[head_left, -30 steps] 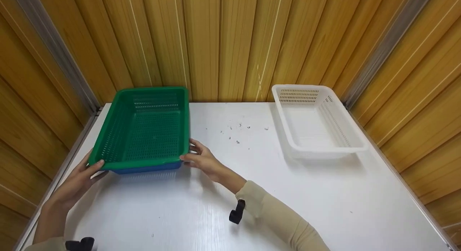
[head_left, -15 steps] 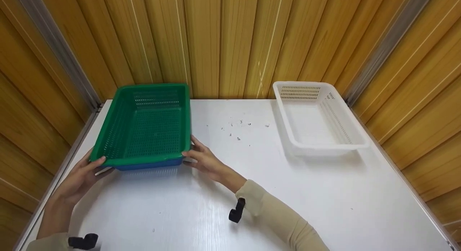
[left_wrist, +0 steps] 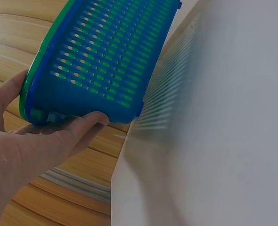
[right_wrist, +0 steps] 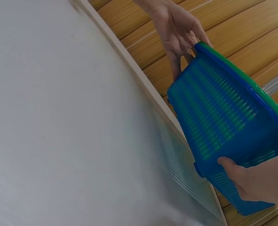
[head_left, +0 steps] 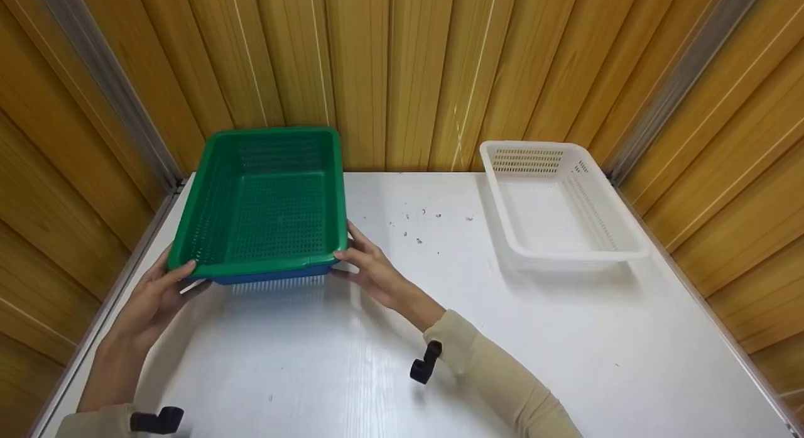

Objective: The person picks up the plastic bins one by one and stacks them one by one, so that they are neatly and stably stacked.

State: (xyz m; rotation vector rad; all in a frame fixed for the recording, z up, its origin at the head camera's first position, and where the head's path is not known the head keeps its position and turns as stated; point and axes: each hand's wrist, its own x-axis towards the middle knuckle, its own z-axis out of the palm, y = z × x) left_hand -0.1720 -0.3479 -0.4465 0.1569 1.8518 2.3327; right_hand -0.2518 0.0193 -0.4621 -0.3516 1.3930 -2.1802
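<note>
A green perforated plastic basket point(head_left: 282, 218) sits nested inside a blue basket point(head_left: 273, 276) at the left of the white table. My left hand point(head_left: 154, 296) grips the near left corner, thumb on the green rim and fingers underneath. At the near right corner, my right hand point(head_left: 377, 271) holds the stack with its thumb by the rim. In the left wrist view, the blue basket point(left_wrist: 96, 61) hangs tilted above the tabletop, with green showing through its slots. The right wrist view shows both hands on the stack. Nothing is visible inside the green basket.
A white perforated basket point(head_left: 553, 218) stands at the back right of the white table point(head_left: 502, 362). Small dark marks or specks point(head_left: 419, 227) dot the surface between the baskets. Wood-look panel walls point(head_left: 414, 80) with grey metal corner strips enclose the table on three sides.
Both hands have raised the nested baskets higher off the table and moved them slightly to the right. More of the blue basket's slotted shadow shows below. The white basket stays in place.
</note>
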